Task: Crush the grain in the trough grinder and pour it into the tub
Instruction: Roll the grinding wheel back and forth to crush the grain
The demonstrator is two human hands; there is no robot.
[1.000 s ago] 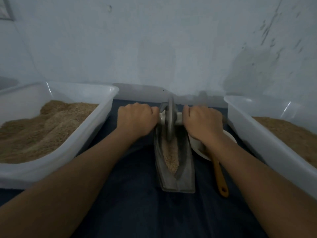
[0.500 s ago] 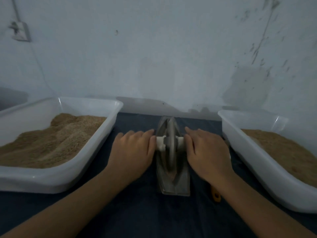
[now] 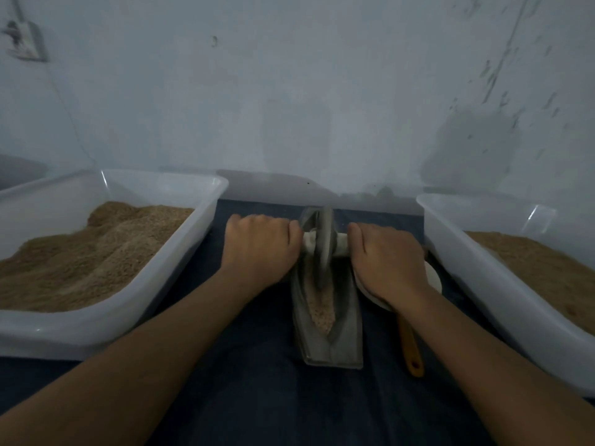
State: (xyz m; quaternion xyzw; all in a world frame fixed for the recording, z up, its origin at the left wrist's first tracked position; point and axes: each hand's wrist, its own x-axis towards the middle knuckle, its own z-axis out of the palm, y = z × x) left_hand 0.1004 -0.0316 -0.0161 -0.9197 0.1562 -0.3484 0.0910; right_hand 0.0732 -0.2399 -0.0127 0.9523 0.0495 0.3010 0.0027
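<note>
A grey metal trough grinder lies lengthwise on the dark cloth between my arms. Pale crushed grain fills its groove near the front. The grinding wheel stands upright in the far half of the trough on a white axle. My left hand grips the axle's left end, its fingers curled over it. On the other side, my right hand grips the right end the same way. A white tub with a heap of brown grain sits at the left.
A second white tub with brown grain stands at the right. A white bowl and a scoop with an orange handle lie between the trough and that tub. A pale wall rises just behind the cloth.
The wheel has rolled from the near half of the trough back toward the far end, uncovering the grain in the front. My fingers have curled over the axle ends.
</note>
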